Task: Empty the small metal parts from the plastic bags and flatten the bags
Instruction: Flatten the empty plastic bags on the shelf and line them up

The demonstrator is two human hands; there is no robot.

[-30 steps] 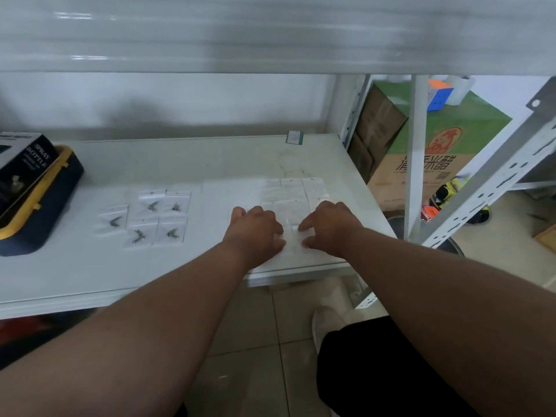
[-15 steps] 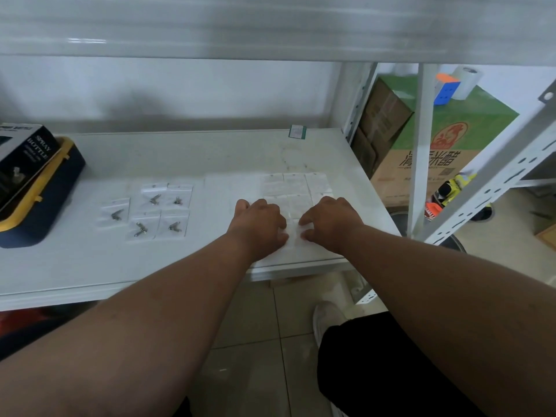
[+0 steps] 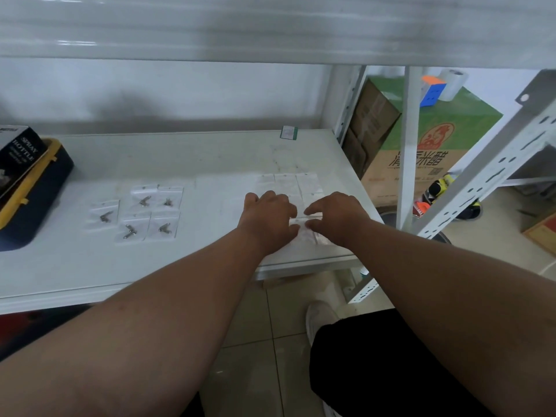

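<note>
My left hand (image 3: pixel 267 218) and my right hand (image 3: pixel 340 218) meet over one small clear plastic bag (image 3: pixel 307 236) near the front right of the white shelf (image 3: pixel 210 164). Each hand pinches the bag between thumb and curled fingers; the hands hide most of it, and I cannot see any part inside. Just behind my hands lie several flat, empty bags (image 3: pixel 285 182) in neat rows. Further left on the shelf, several bags (image 3: pixel 144 212) each hold a small metal part (image 3: pixel 164 227).
A navy and yellow case (image 3: pixel 33 188) with a black box (image 3: pixel 18 158) on it sits at the shelf's left end. A small green-edged card (image 3: pixel 289 133) lies at the back. A white upright post (image 3: pixel 409 145) and a cardboard box (image 3: pixel 451 139) stand to the right.
Both hands stay together on the same bag at the front right. My right hand's index finger and thumb have spread slightly. The bags on the left have not moved.
</note>
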